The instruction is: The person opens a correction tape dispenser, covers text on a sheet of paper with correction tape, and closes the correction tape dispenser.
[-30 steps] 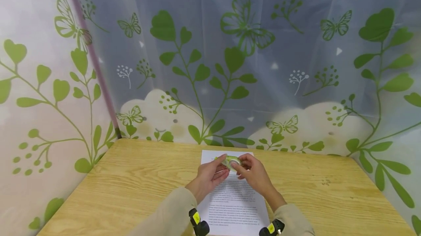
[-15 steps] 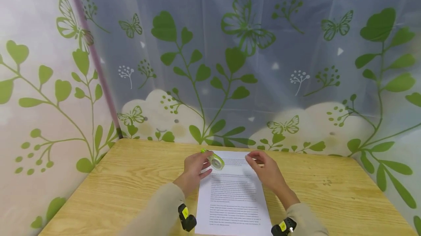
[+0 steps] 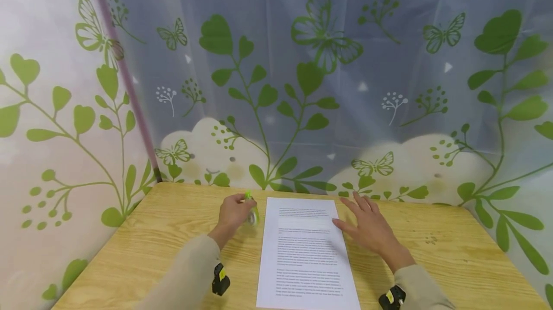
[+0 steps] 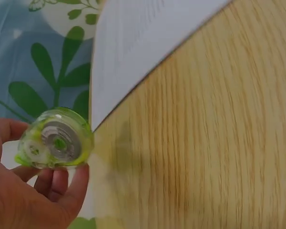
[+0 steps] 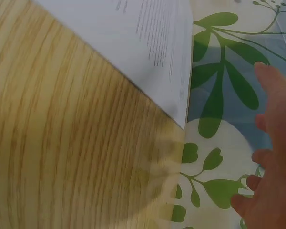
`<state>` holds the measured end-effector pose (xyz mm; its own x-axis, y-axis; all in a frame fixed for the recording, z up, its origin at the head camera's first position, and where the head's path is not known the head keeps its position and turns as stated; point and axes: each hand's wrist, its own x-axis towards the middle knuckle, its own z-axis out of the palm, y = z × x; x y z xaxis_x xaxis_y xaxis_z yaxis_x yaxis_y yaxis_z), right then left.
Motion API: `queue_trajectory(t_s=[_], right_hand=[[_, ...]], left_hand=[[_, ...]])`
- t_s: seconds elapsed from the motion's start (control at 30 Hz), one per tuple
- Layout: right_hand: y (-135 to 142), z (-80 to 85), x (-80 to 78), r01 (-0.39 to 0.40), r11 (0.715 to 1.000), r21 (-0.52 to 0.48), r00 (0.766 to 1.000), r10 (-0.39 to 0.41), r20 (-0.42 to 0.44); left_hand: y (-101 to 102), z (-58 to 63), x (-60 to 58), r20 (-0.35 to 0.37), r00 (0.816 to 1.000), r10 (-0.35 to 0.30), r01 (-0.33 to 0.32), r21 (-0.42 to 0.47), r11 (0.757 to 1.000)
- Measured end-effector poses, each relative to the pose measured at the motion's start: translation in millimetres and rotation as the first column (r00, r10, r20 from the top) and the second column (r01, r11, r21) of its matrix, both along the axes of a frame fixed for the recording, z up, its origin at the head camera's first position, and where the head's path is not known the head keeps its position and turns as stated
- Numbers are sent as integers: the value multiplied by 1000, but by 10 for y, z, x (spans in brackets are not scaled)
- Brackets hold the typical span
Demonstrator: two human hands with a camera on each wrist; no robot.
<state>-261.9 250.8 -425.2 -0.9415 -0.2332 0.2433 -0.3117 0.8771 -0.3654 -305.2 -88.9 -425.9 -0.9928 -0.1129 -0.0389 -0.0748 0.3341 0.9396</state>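
Observation:
A clear and bright green correction tape is pinched between the thumb and fingers of my left hand. In the head view this hand is left of a printed sheet of paper, apart from it. Through the clear case in the left wrist view, a grey and white reel shows. My right hand has its fingers spread beside the sheet's upper right edge and holds nothing. Whether its thumb touches the paper cannot be told. Near the top of the sheet, a blank band separates two blocks of print.
The sheet lies on a light wooden table. Behind the table's far edge hangs a curtain printed with green leaves and butterflies. A small dark mark is on the wood at the right.
My hands have moved apart. The left has carried the correction tape leftward off the sheet; the right has let go of it, moved right and spread its fingers.

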Motion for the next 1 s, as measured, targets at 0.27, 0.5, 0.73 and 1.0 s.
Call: queue_trajectory(t_s=[0.27,0.5,0.73,1.0], right_hand=[[41,23,8,111,984,142,993,-116,24],[0,16,-7,132,977,167,984,-149,95],[-48,3,-7,126,979,161,980,-148,133],[-51,-16,-2,121,982,145,981,-140,134]], left_hand=[[47,19,71,2,991,-131,114,-504,856],[66,-5,107,62,976,-210,186,-739,647],[69,-62,105,72,977,-201,179,-790,587],[130,-140,112,46,976,-214,158,-826,541]])
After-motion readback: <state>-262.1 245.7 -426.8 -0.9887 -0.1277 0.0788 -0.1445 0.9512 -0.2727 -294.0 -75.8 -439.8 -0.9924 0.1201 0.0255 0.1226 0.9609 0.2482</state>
